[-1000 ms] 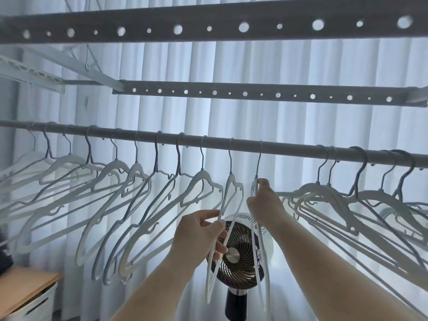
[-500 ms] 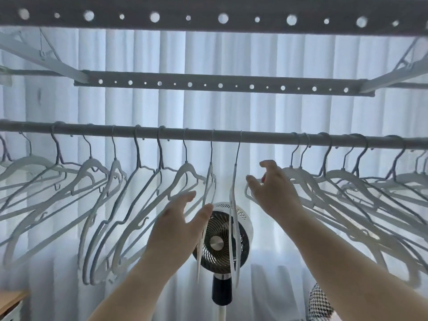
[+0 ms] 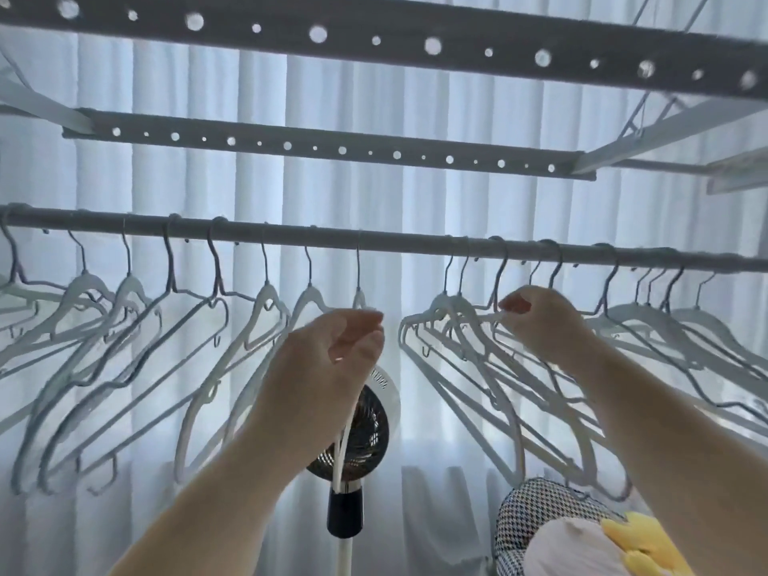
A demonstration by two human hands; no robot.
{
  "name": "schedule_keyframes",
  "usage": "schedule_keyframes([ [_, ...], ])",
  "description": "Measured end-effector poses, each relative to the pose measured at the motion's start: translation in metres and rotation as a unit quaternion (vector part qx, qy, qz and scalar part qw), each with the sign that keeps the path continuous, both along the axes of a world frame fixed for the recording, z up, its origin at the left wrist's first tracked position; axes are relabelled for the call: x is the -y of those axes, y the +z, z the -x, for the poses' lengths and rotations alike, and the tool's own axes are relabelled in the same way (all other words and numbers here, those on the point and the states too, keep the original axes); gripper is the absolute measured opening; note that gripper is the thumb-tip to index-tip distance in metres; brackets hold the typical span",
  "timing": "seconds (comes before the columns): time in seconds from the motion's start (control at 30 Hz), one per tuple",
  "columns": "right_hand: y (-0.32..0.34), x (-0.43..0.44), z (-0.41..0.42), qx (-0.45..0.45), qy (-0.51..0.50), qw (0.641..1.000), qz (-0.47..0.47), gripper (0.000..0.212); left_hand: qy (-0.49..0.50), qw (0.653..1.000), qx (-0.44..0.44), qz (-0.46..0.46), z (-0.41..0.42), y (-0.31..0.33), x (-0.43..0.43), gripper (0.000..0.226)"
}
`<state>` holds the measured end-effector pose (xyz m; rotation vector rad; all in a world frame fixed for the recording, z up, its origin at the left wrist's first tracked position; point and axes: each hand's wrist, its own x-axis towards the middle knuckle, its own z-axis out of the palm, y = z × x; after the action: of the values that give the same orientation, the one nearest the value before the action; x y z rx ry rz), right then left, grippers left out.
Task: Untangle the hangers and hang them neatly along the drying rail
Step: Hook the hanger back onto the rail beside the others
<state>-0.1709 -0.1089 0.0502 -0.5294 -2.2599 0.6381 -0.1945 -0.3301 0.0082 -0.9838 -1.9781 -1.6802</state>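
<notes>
As we look up along the drying rail [image 3: 395, 239], both hands are raised just beneath it. Our left grip [image 3: 332, 359] is curled round one white hanger [image 3: 360, 298] that hangs edge-on to us. Its hook sits on the rail straight above that grip, and its lower edge comes out below the palm. Thumb and fingers are closed on it, so that grip is clamped on the hanger.

Out to the left of that grip we have the tidy row [image 3: 266, 297], hangers hooked one by one along the rail with gaps between them, all slanting the same way. Between the two grips there's a bare stretch of rail.

Over on the other side, our right grip [image 3: 540, 322] is in among the tangled bunch [image 3: 449, 305]. Its fingertips are together, pinching a thin shoulder of one of those hangers just under the rail. Right around that grip and further out to its right, the hooks crowd close together and the shoulders cross over each other.

Below the left grip and behind it stands a round fan [image 3: 374, 421] on a pole, in front of the pale curtain [image 3: 415, 201]. Above both grips run two bars with holes [image 3: 332, 149]. Down under the right forearm we catch a checked cloth [image 3: 540, 513] and something yellow [image 3: 640, 546].
</notes>
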Motion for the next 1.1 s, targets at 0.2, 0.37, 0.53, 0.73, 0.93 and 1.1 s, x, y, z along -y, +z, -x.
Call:
schedule_keyframes([
  [0.2, -0.019, -0.013, 0.003, 0.058, 0.147, 0.978, 0.133, 0.027, -0.009, 0.997, 0.072, 0.034, -0.023, -0.011, -0.068, 0.020],
  [0.37, -0.029, -0.015, 0.012, 0.078, 0.221, 0.955, 0.183, 0.039, 0.035, 0.981, 0.181, 0.059, -0.017, -0.027, -0.098, 0.044],
  [0.53, -0.035, -0.012, 0.016, 0.065, 0.276, 0.936, 0.207, 0.045, 0.044, 0.972, 0.231, 0.004, -0.017, -0.034, -0.117, 0.041],
  [0.73, -0.034, -0.018, 0.013, 0.045, 0.278, 0.944, 0.171, 0.047, 0.066, 0.965, 0.248, -0.052, -0.016, -0.036, -0.123, 0.009],
  [0.93, -0.039, -0.022, 0.020, 0.024, 0.264, 0.949, 0.172, 0.050, 0.106, 0.963, 0.245, -0.035, -0.012, -0.037, -0.117, 0.016],
  [1.1, -0.041, -0.017, 0.026, 0.023, 0.257, 0.950, 0.175, 0.049, 0.123, 0.965, 0.230, -0.029, -0.008, -0.036, -0.107, 0.022],
])
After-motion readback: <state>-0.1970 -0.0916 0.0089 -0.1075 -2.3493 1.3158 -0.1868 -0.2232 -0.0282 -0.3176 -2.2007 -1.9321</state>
